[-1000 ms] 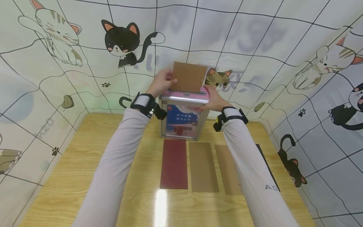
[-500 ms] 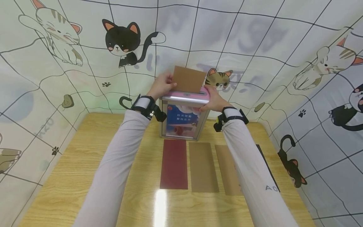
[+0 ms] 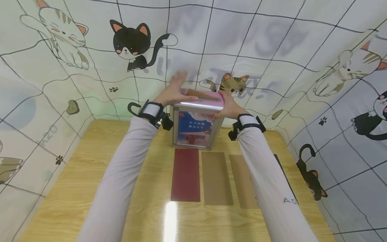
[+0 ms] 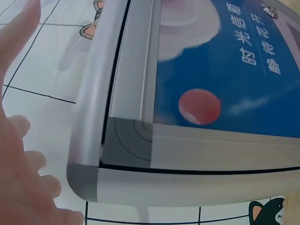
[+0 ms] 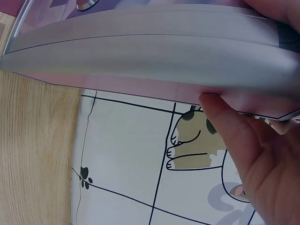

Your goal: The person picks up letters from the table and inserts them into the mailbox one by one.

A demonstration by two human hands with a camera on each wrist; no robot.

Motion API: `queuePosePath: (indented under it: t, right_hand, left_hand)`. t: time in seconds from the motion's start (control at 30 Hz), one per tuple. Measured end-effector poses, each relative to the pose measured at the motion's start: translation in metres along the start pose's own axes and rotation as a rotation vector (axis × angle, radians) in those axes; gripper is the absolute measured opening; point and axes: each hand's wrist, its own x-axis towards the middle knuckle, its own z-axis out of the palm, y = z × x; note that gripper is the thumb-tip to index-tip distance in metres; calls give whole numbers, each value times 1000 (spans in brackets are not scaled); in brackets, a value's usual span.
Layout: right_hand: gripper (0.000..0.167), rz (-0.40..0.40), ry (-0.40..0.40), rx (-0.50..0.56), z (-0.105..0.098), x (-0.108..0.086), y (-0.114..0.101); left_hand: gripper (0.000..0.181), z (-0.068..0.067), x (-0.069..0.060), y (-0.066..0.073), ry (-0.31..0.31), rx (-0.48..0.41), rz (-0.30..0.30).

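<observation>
A pink-topped letter box (image 3: 198,106) with silver edges and a clear front showing a blue poster stands upright at the back of the table. A narrow strip of a brown envelope (image 3: 203,95) sticks up from the slot in its top. My left hand (image 3: 173,93) is over the top's left end, fingers raised and spread, thumb stretched across beside the envelope. In the left wrist view that hand (image 4: 21,187) is apart from the box's silver corner. My right hand (image 3: 228,106) grips the box's upper right corner; in the right wrist view a fingertip (image 5: 211,98) presses its pink side.
In front of the box a dark red envelope (image 3: 185,174), an olive-brown one (image 3: 217,178) and a tan one (image 3: 243,179) lie in a row. A black edge (image 3: 285,176) shows beyond my right sleeve. A cat-print cloth (image 3: 193,40) hangs close behind the box.
The brown envelope has sunk down into the slot until only a strip shows. My left hand has let go of it and spread its fingers. The right hand has stayed on the box.
</observation>
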Motion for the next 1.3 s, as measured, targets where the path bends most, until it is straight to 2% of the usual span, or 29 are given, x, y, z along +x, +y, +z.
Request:
queuePosePath:
  t: [0.1, 0.27, 0.47, 0.83, 1.0, 1.3]
  right_hand:
    - [109, 19, 2, -2, -2, 0, 0]
    - [109, 18, -1, -8, -1, 0, -2]
    - [109, 24, -2, -9, 0, 0, 0]
    - [109, 34, -12, 2, 0, -1, -3]
    - [110, 28, -5, -17, -1, -2, -5]
    - [108, -6, -1, -18, 0, 1, 0]
  left_hand:
    - [112, -2, -1, 2, -19, 51, -5]
    - [112, -2, -2, 2, -23, 76, -30]
    - [110, 0, -4, 1, -32, 69, -23]
    - [112, 8, -16, -9, -25, 64, 3]
    - [110, 12, -25, -14, -8, 75, 19]
    - [113, 26, -48, -26, -1, 2, 26]
